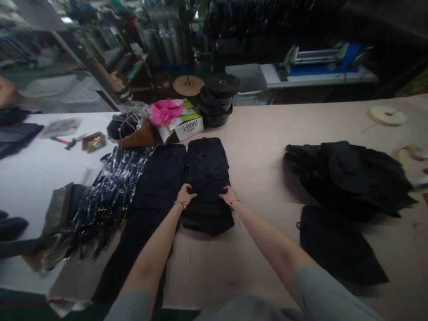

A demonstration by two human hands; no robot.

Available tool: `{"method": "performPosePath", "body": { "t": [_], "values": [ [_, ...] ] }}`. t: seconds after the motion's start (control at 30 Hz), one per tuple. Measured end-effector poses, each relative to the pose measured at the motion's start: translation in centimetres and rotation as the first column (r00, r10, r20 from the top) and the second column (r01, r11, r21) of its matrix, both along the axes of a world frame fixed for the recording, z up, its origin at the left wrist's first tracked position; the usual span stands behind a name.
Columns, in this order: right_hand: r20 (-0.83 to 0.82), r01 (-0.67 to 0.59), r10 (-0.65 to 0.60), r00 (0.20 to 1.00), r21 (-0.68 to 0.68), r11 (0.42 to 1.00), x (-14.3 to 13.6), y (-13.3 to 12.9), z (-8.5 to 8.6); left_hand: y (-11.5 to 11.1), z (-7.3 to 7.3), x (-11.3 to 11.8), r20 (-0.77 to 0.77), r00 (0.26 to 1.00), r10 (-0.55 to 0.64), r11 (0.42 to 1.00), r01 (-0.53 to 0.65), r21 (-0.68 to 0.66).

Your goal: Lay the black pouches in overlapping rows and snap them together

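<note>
A long black fabric piece [207,171] lies in front of me on the table, seemingly several layers thick, with a small loop at its far end. My left hand [186,195] is at its left edge, fingers curled and thumb over the top. At the opposite edge, my right hand [229,195] grips in the same way. Parts of the fingers are hidden by the cloth. Directly left, against my left hand, lies a second black fabric stack [159,176] of similar shape, with dark cloth running down toward me beneath my left forearm.
Plastic-wrapped straps with metal ends [107,191] lie to the left. Behind stand a brown basket [133,133], a printed carton [187,127] with pink cloth, and black webbing rolls [217,100]. A black fabric heap [347,174] and single black piece [337,245] lie right.
</note>
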State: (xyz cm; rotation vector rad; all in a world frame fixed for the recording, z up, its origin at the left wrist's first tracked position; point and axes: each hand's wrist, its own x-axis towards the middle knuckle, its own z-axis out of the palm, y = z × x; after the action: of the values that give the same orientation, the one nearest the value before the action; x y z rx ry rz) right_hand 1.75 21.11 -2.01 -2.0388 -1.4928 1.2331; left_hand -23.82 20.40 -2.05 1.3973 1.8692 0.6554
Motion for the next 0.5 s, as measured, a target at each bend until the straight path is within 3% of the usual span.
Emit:
{"method": "performPosePath", "body": {
  "t": [0.13, 0.3, 0.37, 0.43, 0.5],
  "values": [
    [0.046, 0.035, -0.037, 0.998, 0.039, 0.999, -0.4, -0.7, -1.4, -2.0, -0.1, 1.2, -0.149, 0.988, 0.038, 0.999, -0.033, 0.040],
    [-0.218, 0.121, -0.094, 0.971, 0.115, 0.986, 0.8, -2.9, -1.6, -6.5, 1.8, -0.6, -0.165, 0.984, 0.067, 0.995, -0.079, -0.067],
    [-0.308, 0.148, -0.093, 0.947, 0.161, 0.976, 2.4, -5.0, -1.3, -8.1, 2.9, -1.3, -0.169, 0.983, 0.074, 0.989, -0.094, -0.115],
    [-0.323, 0.158, -0.083, 0.943, 0.215, 0.964, 4.9, -8.1, -0.8, -9.9, 3.9, -0.7, -0.290, 0.956, 0.040, 0.996, -0.063, -0.070],
    [-0.251, 0.120, -0.048, 0.967, 0.280, 0.952, 8.6, -12.0, -0.3, -11.9, 4.3, 1.5, -0.460, 0.886, -0.058, 0.997, 0.073, 0.016]
  ]
}}
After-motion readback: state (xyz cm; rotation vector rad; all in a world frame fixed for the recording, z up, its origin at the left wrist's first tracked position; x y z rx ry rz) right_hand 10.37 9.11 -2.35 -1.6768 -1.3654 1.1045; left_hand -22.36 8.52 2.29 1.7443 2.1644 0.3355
